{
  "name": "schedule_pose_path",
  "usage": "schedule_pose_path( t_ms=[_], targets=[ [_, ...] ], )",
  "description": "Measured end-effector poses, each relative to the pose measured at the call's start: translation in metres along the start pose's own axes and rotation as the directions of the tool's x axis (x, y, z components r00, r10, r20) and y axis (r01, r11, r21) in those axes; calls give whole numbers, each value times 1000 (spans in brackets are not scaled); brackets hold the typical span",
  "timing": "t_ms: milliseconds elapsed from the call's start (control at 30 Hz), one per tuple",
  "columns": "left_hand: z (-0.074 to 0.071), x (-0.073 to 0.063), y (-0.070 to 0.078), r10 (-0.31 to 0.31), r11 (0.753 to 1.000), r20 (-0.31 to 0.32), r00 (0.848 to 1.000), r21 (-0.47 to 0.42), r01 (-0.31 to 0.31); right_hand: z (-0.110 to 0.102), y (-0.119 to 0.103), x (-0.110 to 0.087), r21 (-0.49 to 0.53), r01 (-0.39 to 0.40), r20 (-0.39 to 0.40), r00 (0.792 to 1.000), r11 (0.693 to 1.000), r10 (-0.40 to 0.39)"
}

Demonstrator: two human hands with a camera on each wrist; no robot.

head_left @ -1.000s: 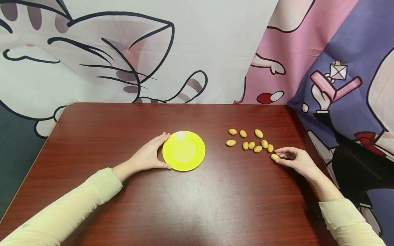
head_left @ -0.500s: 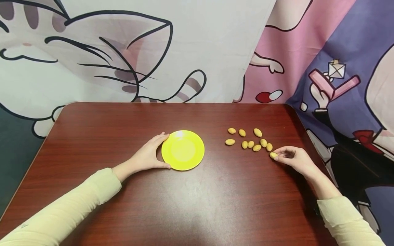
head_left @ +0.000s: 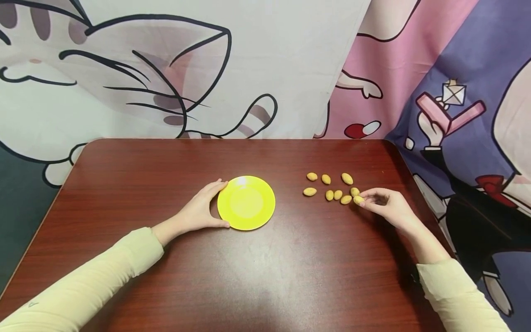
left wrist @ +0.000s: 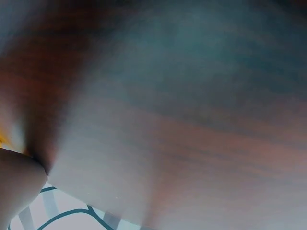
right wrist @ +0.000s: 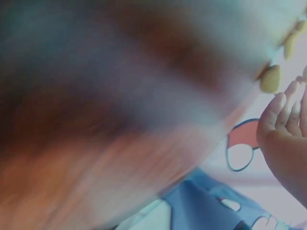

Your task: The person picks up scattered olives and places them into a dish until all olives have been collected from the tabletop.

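My left hand (head_left: 195, 207) holds the yellow plate (head_left: 246, 203) by its left side, fingers at the far rim and thumb at the near rim. In the left wrist view only part of that hand (left wrist: 19, 187) shows, with a sliver of yellow above it. Between thumb and fingertips, my right hand (head_left: 390, 205) pinches a small yellow oval fruit (head_left: 358, 200). Right at the pinched piece lies another yellow fruit (head_left: 354, 192). The right wrist view catches the right hand (right wrist: 285, 129) at its edge, with a yellow fruit (right wrist: 271, 79) beyond the fingers.
Several more yellow oval fruits (head_left: 329, 195) lie loosely grouped between the plate and the right hand. All of it rests on a dark red-brown wooden table (head_left: 249, 281). A cartoon-printed cloth (head_left: 290, 60) hangs behind the table's far edge.
My right hand has moved left and slightly away from me along the fruits. One piece that lay beside it no longer shows separately. The left hand and plate stay put.
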State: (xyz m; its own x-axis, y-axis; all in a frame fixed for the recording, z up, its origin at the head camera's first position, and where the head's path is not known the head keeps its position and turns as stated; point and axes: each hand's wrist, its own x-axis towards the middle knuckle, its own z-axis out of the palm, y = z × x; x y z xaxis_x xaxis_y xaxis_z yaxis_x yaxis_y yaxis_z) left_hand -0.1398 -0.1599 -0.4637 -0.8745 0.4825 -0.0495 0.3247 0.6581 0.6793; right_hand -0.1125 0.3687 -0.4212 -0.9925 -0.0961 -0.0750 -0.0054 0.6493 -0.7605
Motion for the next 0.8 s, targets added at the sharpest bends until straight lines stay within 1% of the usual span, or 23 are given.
schedule_pose_path(
  t_ms=[167,300,467,800],
  targets=[
    [-1,0,1,2,1000,1,1000,-1,-2,13,-21,11,54,36,16,999,998,-37],
    [-1,0,1,1,1000,0,1000,1,-1,25,-36,20,114,53,50,997,992,-59],
    [0,0,1,1,1000,0,1000,-2,-1,39,-53,29,136,58,86,994,989,-70],
    [0,0,0,-10,1000,1,1000,6,10,67,-74,45,181,115,99,986,977,-135]
  ],
)
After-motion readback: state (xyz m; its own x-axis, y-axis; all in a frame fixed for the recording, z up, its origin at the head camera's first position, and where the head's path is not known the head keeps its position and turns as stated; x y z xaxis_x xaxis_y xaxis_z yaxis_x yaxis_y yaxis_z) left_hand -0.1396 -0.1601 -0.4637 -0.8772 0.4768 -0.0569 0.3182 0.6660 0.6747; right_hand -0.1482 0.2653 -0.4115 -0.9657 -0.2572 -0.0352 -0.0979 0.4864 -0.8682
